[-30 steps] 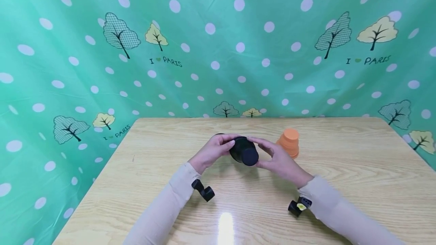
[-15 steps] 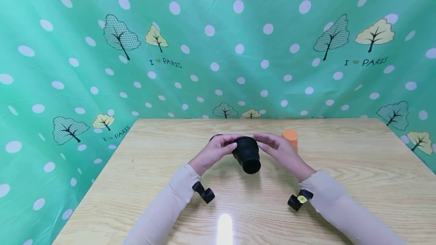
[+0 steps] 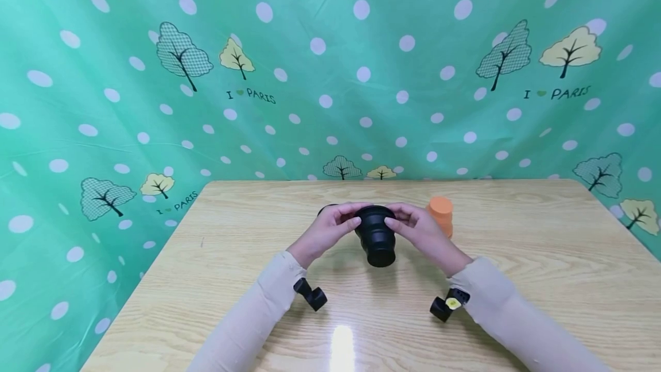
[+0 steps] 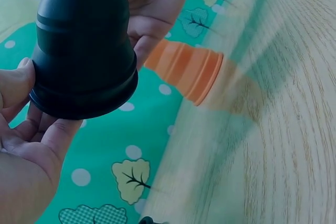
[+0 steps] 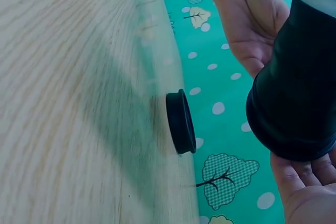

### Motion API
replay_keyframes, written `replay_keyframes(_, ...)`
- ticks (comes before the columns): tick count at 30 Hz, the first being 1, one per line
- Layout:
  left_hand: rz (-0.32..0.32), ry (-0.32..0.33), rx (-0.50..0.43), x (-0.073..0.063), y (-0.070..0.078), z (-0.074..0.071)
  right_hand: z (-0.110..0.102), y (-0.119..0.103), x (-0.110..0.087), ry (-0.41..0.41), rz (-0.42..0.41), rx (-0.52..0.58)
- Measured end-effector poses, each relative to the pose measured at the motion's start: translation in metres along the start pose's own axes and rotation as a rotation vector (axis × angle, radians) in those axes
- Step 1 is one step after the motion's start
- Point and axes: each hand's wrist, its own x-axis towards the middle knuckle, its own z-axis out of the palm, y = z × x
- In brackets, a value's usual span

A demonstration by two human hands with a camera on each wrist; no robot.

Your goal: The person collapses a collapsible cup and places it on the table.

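Note:
A black collapsible cup [image 3: 377, 240], stretched out into its stepped cone, is held above the table between both hands. Its wide rim is up by the fingers and its narrow end points down toward the person. My left hand [image 3: 327, 228] pinches the rim from the left, thumb in front and fingers behind. On the opposite side my right hand [image 3: 426, 240] grips the rim, thumb laid on the cup's wall. In the left wrist view the ridged black wall [image 4: 84, 40] fills the upper left. The right hand partly covers an orange collapsible cup [image 3: 441, 211], standing wide rim down.
A low, black, round rimmed piece [image 5: 180, 123] sits on the wooden table [image 3: 248, 211], mostly hidden behind the left hand in the head view. A green dotted cloth [image 3: 289, 73] hangs behind the table. Each wrist carries a small black camera.
The black cup's narrow end has tipped downward and nearer the person. The right hand came off the cup half a second ago and now holds its rim again. The left hand kept hold.

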Motion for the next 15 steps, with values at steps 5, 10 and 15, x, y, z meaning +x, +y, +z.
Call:
replay_keyframes(5,-0.009,0.004,-0.008,0.0007,-0.0017,0.0004,0.0002,-0.0014,-0.0005,-0.002,-0.008,0.027)
replay_keyframes(10,-0.027,0.014,-0.027,0.0013,-0.0052,0.0008,0.0011,-0.0004,-0.0001,0.009,-0.042,0.023)
replay_keyframes(15,-0.019,0.027,-0.008,0.0009,-0.0061,0.0028,0.0025,0.0014,0.0003,0.012,-0.091,-0.016)
